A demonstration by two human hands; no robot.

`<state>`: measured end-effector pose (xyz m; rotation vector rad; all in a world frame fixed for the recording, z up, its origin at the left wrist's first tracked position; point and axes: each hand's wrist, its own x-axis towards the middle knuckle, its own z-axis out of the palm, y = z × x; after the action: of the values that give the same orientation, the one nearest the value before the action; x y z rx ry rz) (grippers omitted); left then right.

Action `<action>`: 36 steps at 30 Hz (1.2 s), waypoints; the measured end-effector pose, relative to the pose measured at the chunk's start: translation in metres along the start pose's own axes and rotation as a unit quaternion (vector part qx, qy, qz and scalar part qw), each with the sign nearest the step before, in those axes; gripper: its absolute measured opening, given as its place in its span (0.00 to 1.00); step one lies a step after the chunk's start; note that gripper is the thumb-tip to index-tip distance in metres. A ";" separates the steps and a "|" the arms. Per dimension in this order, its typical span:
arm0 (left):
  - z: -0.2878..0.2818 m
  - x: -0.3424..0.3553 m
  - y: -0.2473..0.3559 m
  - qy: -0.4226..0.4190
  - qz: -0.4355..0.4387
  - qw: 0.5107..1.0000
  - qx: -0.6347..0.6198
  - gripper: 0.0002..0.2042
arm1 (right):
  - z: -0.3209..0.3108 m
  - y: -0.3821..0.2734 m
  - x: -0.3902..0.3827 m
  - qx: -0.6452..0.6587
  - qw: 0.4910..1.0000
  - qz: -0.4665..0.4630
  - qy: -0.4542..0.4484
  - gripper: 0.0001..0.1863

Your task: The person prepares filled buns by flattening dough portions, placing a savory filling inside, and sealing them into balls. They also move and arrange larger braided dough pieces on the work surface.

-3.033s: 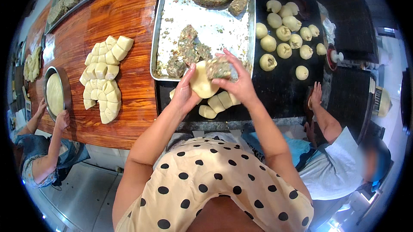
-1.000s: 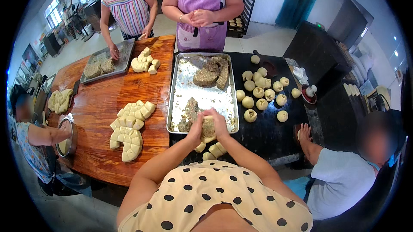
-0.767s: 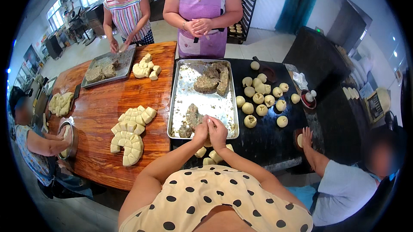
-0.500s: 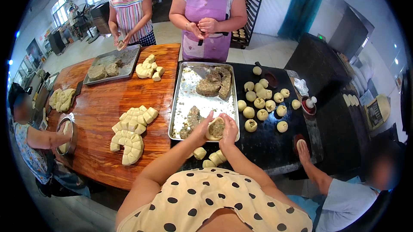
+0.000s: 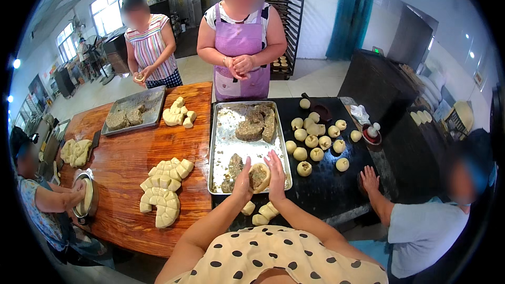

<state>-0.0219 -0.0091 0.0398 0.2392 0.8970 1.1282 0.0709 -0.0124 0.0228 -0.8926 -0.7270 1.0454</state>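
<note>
A round piece of dough with grey-brown filling in its middle sits between my hands, above the near end of a metal tray. My left hand holds it from the left side, fingers pointing up. At its right edge, my right hand has straight, spread fingers; whether it touches the dough is hard to tell. Filling lies in a large lump at the tray's far end, and a smaller heap is beside my left hand. Cut dough pieces lie just below my wrists.
Filled dough balls stand on the black tabletop to the right. On the wooden table at left are cut dough portions and another tray. Co-workers stand across and at both sides; one hand rests on the table's right side.
My right hand has opened, its fingers now straight instead of curled round the dough. The view has tilted up. The right co-worker's hand no longer covers a dough piece.
</note>
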 end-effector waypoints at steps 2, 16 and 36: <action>-0.002 0.000 -0.014 0.011 0.066 0.992 0.107 0.24 | -0.006 0.001 -0.004 -0.144 0.990 0.001 0.001 0.20; 0.004 -0.012 -0.014 -0.107 0.045 0.993 0.037 0.22 | -0.009 -0.012 -0.003 -0.022 0.999 0.009 0.039 0.16; -0.040 0.010 -0.044 -0.192 0.095 0.971 0.102 0.25 | -0.012 -0.048 -0.057 -0.429 0.880 -0.198 -0.050 0.16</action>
<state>-0.0193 -0.0300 -0.0163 0.7023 0.6509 1.1145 0.0815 -0.0798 0.0550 -1.3626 -1.4469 0.3669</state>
